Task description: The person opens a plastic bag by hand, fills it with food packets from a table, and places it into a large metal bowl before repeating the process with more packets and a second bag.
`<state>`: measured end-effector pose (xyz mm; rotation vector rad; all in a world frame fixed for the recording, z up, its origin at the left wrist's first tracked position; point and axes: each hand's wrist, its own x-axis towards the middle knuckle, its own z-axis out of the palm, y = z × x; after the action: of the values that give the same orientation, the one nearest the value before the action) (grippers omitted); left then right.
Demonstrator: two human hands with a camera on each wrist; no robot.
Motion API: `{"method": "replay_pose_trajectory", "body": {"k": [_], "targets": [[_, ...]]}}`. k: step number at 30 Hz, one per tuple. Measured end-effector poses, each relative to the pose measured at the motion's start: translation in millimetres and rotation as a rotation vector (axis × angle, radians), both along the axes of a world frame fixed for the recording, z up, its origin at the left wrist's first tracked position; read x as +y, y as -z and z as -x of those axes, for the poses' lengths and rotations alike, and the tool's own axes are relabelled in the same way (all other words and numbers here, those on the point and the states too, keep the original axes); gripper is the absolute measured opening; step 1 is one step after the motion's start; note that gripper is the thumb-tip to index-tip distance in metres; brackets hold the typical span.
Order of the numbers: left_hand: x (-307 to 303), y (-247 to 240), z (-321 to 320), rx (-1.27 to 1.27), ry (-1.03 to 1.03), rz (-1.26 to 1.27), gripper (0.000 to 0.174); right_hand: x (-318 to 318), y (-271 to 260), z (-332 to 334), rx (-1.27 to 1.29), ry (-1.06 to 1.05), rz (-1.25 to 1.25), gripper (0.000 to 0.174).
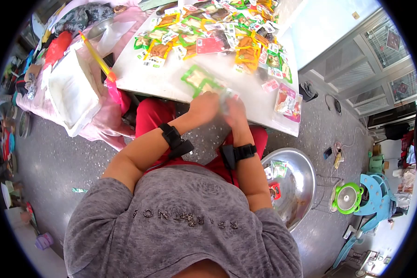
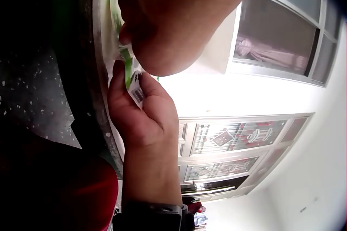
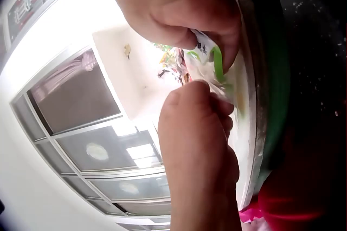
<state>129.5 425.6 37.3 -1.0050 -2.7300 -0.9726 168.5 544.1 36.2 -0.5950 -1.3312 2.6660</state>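
Observation:
A blurred green-edged packet (image 1: 197,78) with pale contents hangs at the table's front edge, and my left hand (image 1: 205,107) grips its near side. Close beside it, my right hand (image 1: 236,112) pinches the packet's end. Seen from the left wrist, the right hand (image 2: 143,112) has thumb and fingers on a white corner with a barcode (image 2: 138,94), while the left hand (image 2: 173,20) is large above. In the right wrist view the packet (image 3: 203,68) lies between the right hand (image 3: 184,9) and the curled left hand (image 3: 200,139); the left fingertips are partly hidden.
Many colourful food packets (image 1: 208,28) cover the far part of the white table (image 1: 148,76). A pink packet (image 1: 287,103) lies at its right corner. A metal basin (image 1: 306,185) with several packets stands at the right; a white container (image 1: 74,92) is at the left.

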Motion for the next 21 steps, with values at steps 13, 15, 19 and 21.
{"method": "replay_pose_trajectory", "body": {"k": [13, 15, 19, 21], "targets": [[1, -33, -12, 0.080, 0.343, -0.186, 0.055, 47, -88, -68, 0.022, -0.463, -1.130, 0.010], [2, -41, -16, -0.395, 0.471, -0.143, 0.040, 45, -94, -72, 0.041, -0.453, -1.135, 0.010], [5, -31, -19, -0.695, 0.554, -0.046, 0.023, 56, -62, -77, 0.099, -0.356, -0.850, 0.014], [4, -24, -24, -0.627, 0.496, -0.037, 0.022, 59, -44, -81, 0.120, -0.273, -0.537, 0.019]]}}
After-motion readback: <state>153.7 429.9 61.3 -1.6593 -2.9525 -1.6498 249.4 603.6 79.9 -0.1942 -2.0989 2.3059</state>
